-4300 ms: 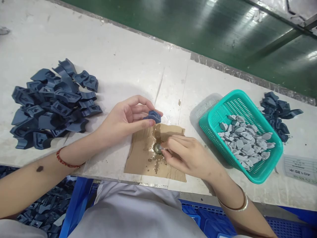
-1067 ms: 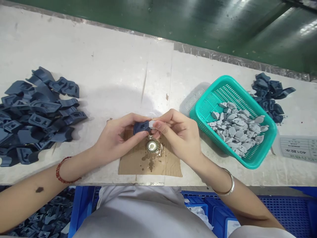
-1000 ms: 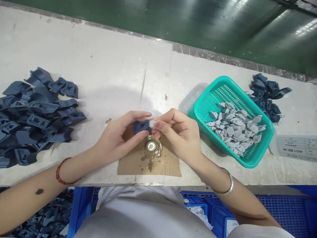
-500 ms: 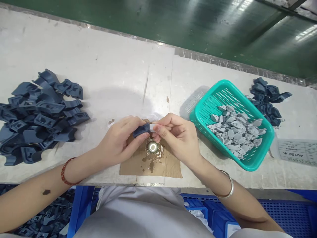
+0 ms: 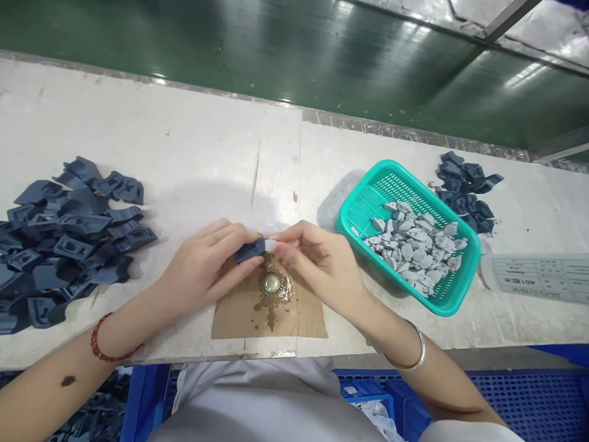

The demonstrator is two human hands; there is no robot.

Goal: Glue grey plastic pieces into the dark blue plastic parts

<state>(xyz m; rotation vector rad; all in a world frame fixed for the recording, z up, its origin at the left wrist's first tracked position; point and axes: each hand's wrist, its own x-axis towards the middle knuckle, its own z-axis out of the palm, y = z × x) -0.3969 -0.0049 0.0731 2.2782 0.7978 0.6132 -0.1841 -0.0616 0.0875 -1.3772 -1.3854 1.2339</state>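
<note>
My left hand [image 5: 209, 261] pinches a dark blue molded part [image 5: 249, 250] between thumb and fingers. From the other side, my right hand [image 5: 322, 264] grips a small light grey piece [image 5: 270, 245] that touches the blue part's right end. Much of the grey piece is covered by my fingertips. Just below both hands, a small round cap-like dish [image 5: 272, 283] with shiny liquid sits on a stained piece of brown cardboard [image 5: 304, 319].
A heap of dark blue parts [image 5: 69, 224] lies at the left, and a smaller heap [image 5: 467, 190] at the far right. Between them stands a green basket [image 5: 460, 301] of light grey pieces [image 5: 418, 245]. A translucent labelled bottle [image 5: 538, 276] lies at the right edge.
The camera view has shifted, so the table sits lower and further left. Both hands still hold the blue part and grey piece together above the cardboard, slightly farther above the dish.
</note>
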